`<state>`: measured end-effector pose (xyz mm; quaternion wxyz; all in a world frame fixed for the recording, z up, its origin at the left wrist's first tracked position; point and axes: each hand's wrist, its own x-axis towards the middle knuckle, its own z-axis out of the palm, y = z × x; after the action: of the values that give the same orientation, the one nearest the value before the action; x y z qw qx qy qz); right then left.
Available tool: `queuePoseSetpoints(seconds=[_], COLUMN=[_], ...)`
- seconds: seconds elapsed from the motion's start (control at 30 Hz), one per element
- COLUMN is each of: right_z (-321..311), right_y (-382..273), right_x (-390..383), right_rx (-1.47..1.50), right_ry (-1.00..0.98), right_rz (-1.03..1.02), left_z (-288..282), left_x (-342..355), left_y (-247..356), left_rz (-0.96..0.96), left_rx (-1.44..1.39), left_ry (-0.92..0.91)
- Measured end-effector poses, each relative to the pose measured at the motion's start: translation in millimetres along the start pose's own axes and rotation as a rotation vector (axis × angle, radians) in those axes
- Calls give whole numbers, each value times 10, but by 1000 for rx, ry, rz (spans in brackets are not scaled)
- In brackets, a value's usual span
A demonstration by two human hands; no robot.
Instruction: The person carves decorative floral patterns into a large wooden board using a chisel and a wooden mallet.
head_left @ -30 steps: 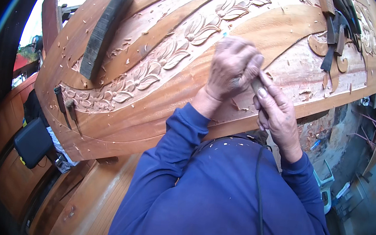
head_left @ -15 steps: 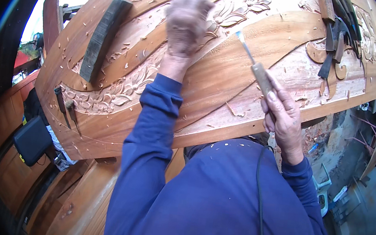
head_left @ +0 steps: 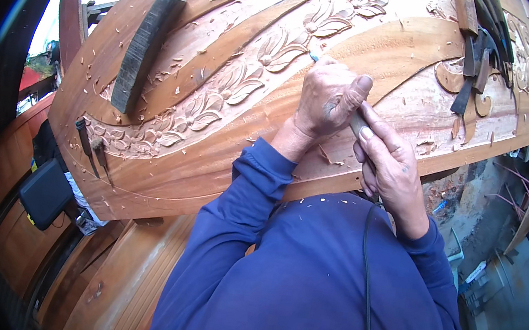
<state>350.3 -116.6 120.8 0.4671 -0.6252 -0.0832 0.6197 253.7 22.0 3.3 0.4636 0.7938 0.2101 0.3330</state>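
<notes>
Both of my hands are on one carving chisel [head_left: 356,124], its bright tip resting near the edge of the carved flowers. My left hand [head_left: 330,101] is closed around its front part, thumb raised, so most of the blade is hidden. Lower down, my right hand [head_left: 396,167] grips the wooden handle. Beneath them lies a large wooden panel [head_left: 262,132] with a curved band of carved flowers and leaves [head_left: 281,51], and wood shavings are scattered over it.
A dark wooden block [head_left: 146,54] lies on the panel's left part. Two small dark-handled tools [head_left: 87,146] rest near the left edge. Several carving tools [head_left: 476,52] are piled at the far right. A black case [head_left: 46,194] sits off the panel at left.
My left hand has come down and right from above the carving and closed on the chisel. My right hand keeps hold of the handle, nearly in place.
</notes>
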Motion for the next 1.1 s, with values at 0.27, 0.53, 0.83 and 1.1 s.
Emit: queuePoseSetpoints(seconds=[0.27, 0.53, 0.83, 1.1], right_z=[28, -94, -142, 62], right_y=[-56, 7, 84, 195], right_x=[26, 141, 222, 220], right_rx=[-13, 17, 5, -601], right_ry=[21, 15, -41, -24], right_rz=[38, 38, -64, -681], left_z=[9, 78, 117, 73], left_x=[34, 6, 82, -34], left_y=[4, 36, 56, 12], left_rz=[-17, -92, -66, 143], left_rx=[-35, 8, 13, 55], left_ry=[35, 52, 218, 484])
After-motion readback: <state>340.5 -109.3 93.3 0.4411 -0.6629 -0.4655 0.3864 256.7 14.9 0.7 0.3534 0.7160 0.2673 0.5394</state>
